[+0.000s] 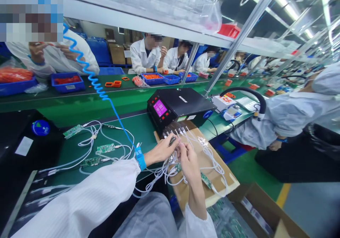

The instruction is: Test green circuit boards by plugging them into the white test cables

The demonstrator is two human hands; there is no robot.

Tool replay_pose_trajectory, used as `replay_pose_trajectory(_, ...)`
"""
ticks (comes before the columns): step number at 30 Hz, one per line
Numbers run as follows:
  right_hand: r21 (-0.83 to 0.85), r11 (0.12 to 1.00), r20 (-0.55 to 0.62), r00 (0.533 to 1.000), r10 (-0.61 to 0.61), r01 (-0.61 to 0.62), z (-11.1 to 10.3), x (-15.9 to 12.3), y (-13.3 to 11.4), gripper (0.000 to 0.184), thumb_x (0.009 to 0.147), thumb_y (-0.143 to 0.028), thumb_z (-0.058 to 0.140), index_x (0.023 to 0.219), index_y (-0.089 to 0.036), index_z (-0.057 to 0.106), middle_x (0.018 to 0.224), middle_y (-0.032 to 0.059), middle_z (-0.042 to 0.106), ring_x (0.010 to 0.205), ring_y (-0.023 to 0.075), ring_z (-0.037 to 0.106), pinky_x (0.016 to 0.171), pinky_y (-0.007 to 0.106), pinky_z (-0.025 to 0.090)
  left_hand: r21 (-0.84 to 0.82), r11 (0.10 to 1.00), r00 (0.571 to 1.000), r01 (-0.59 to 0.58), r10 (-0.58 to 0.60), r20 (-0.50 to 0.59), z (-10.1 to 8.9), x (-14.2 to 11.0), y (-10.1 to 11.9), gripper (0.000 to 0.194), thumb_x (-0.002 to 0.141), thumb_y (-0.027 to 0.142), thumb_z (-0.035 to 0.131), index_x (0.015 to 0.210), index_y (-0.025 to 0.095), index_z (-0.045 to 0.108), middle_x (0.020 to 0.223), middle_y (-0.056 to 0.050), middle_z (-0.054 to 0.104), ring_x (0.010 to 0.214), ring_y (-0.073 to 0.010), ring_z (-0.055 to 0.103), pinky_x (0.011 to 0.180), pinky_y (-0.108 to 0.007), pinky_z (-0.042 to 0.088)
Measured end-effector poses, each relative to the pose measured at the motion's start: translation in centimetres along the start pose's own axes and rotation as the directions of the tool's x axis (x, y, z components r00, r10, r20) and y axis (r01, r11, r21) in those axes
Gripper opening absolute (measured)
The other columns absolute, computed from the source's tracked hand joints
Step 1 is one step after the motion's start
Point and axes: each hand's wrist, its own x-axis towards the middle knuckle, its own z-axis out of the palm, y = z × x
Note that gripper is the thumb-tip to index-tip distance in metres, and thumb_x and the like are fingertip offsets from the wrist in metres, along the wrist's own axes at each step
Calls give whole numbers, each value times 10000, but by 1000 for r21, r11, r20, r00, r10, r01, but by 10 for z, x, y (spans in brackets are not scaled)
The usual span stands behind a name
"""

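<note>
My left hand (163, 149), with a blue wrist strap (140, 158), is closed on a small dark circuit board (172, 140) in front of the black test box (183, 105). Close beside it, my right hand (189, 158) is closed in a pinch at the board's near end; what lies between its fingertips is hidden. White cables (156, 177) hang below both hands and loop over the cardboard sheet (228, 183). A green circuit board (206, 180) on a cable lies right of my right wrist.
More green boards (105, 148) with cables lie on the green mat at left, near a second black box (26, 142). A blue coiled cord (87, 73) runs down to my wrist strap. An open carton (261, 209) stands lower right. Co-workers sit across the bench and at right.
</note>
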Motion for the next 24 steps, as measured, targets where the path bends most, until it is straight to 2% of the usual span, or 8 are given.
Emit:
replay_pose_trajectory(3, 80, 996, 22, 999, 49, -51, 2, -1, -3, 478, 971, -664, 494, 768, -234, 537, 660, -34, 518, 608, 155, 502, 581, 289, 417, -104, 994, 999, -40, 40, -9, 11, 5, -1, 419, 1051, 604, 360, 1009, 219, 519, 917, 7, 621, 891, -170, 593, 864, -304, 463)
replay_pose_trajectory(6, 65, 998, -48, 999, 24, -21, 3, -4, -6, 488, 958, -658, 516, 722, -231, 525, 661, -33, 511, 631, 152, 478, 606, 293, 396, -148, 987, 998, -57, 52, -38, 20, 6, 4, 411, 1059, 593, 341, 1004, 221, 506, 876, 10, 610, 842, -164, 600, 810, -290, 473)
replay_pose_trajectory(8, 64, 998, -103, 995, 16, -9, 3, -8, -3, 469, 964, -615, 517, 696, -230, 512, 671, -32, 515, 654, 151, 478, 639, 295, 400, -140, 989, 998, -42, 36, -42, 25, 4, 9, 397, 1061, 585, 348, 1024, 226, 514, 831, 21, 600, 774, -160, 593, 751, -289, 460)
replay_pose_trajectory(11, 150, 989, -129, 991, 34, -14, 0, -11, 7, 410, 967, -547, 525, 721, -220, 555, 701, -26, 544, 701, 158, 503, 695, 297, 428, -82, 996, 999, -42, 39, -37, 31, 1, 19, 360, 1065, 549, 366, 1027, 233, 534, 794, 26, 599, 726, -162, 586, 717, -296, 432)
replay_pose_trajectory(17, 341, 940, -200, 978, 63, 9, -8, -14, 20, 304, 940, -460, 558, 846, -191, 664, 800, 10, 619, 783, 178, 569, 756, 302, 461, 24, 999, 999, -41, 42, -31, 44, 2, 25, 331, 1055, 541, 406, 1027, 253, 565, 799, 21, 637, 767, -185, 612, 747, -314, 410)
replay_pose_trajectory(19, 371, 928, -196, 979, 59, 19, -9, -21, 14, 270, 935, -423, 550, 839, -192, 653, 835, 16, 621, 783, 174, 573, 749, 296, 457, 0, 1000, 995, 11, -11, -97, 43, 8, 25, 354, 1065, 542, 365, 1003, 246, 547, 765, 24, 611, 742, -181, 597, 734, -313, 405)
replay_pose_trajectory(22, 319, 947, -134, 991, 19, 25, -9, -37, 2, 241, 955, -382, 516, 888, -194, 651, 926, 34, 631, 811, 176, 590, 743, 294, 453, -39, 995, 967, 91, -98, -237, 33, 17, 31, 395, 1072, 574, 318, 1027, 243, 529, 727, 33, 565, 697, -169, 564, 711, -306, 397)
replay_pose_trajectory(24, 172, 984, -110, 994, -25, 44, -4, -47, -5, 263, 983, -391, 500, 861, -201, 636, 925, 39, 621, 812, 179, 580, 759, 303, 452, -41, 997, 971, 68, -76, -226, 25, 19, 38, 413, 1059, 617, 343, 1088, 253, 537, 739, 38, 575, 684, -160, 558, 703, -300, 397)
